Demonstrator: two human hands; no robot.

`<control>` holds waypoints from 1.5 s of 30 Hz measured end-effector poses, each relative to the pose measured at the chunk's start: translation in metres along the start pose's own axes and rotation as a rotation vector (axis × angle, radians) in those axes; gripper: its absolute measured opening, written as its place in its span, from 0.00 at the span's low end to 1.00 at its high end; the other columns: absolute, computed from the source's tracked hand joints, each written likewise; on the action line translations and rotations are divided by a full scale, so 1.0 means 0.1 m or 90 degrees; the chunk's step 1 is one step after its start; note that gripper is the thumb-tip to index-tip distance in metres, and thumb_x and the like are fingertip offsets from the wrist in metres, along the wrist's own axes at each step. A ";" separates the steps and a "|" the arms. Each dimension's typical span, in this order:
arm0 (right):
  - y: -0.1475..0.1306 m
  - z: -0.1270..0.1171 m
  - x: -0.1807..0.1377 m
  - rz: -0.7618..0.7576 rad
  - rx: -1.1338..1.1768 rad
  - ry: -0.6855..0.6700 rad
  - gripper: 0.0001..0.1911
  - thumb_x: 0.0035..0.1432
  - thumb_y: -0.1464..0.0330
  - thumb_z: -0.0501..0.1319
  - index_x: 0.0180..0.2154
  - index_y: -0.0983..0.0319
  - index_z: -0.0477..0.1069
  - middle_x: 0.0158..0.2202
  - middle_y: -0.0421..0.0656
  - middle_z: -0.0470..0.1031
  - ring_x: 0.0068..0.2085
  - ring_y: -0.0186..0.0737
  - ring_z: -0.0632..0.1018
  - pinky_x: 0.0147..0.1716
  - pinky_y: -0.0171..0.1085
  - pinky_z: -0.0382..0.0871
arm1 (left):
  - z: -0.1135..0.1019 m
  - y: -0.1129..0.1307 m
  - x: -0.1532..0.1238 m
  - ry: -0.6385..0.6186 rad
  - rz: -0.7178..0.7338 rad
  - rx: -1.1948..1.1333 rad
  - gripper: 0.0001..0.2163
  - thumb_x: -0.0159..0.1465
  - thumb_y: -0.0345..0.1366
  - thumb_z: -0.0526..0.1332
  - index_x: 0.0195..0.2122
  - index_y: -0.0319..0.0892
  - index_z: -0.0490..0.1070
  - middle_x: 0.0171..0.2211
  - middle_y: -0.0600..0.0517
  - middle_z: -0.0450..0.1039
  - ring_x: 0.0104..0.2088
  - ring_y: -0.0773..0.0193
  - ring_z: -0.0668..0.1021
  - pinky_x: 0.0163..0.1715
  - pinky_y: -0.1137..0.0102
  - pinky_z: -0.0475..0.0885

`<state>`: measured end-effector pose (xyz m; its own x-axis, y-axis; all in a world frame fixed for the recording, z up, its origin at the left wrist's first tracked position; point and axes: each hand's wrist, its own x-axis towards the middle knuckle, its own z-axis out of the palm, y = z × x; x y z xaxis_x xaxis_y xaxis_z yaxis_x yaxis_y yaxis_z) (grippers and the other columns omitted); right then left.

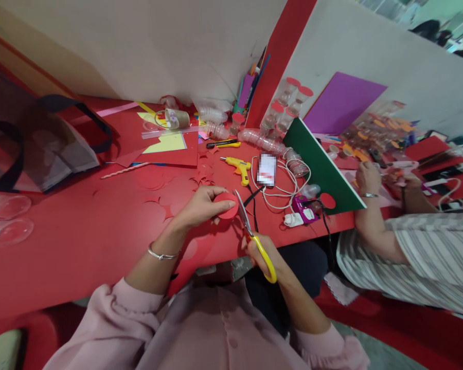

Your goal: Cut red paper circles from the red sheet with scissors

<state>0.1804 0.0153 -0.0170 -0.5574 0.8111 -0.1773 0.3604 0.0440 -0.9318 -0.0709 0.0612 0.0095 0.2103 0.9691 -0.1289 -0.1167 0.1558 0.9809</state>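
My left hand pinches a red paper circle between thumb and fingers, above the near part of the red table. In my right hand is a pair of yellow-handled scissors, fingers around the handles. The blades point up and away from me, against the right edge of the circle. Whether the blades are cutting into the paper I cannot tell. Curved red paper scraps lie on the table just beyond my left hand.
Beyond my hands lie a yellow glue gun, a box cutter and a phone amid white cables. A purple power strip sits by a green board. Plastic cups stand behind. At right, a co-worker's hands are busy.
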 end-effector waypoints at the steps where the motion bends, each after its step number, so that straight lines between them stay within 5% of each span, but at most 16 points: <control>1: -0.01 0.00 0.00 -0.001 -0.003 -0.006 0.35 0.66 0.36 0.50 0.30 0.61 0.64 0.23 0.37 0.60 0.23 0.33 0.63 0.22 0.34 0.56 | 0.00 0.00 0.00 -0.004 0.000 0.005 0.12 0.60 0.43 0.71 0.33 0.38 0.77 0.20 0.57 0.70 0.14 0.72 0.71 0.15 0.77 0.66; 45: 0.04 0.07 0.01 0.029 -0.019 0.020 0.36 0.64 0.33 0.48 0.32 0.60 0.66 0.23 0.37 0.60 0.24 0.35 0.63 0.23 0.35 0.58 | -0.01 0.03 0.01 -0.055 -0.008 0.032 0.10 0.60 0.40 0.69 0.30 0.38 0.75 0.18 0.58 0.68 0.14 0.73 0.70 0.15 0.78 0.63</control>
<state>0.1762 0.0121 -0.0226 -0.5164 0.8307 -0.2080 0.4065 0.0240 -0.9133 -0.0719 0.0629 0.0123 0.2947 0.9467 -0.1303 -0.0646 0.1558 0.9857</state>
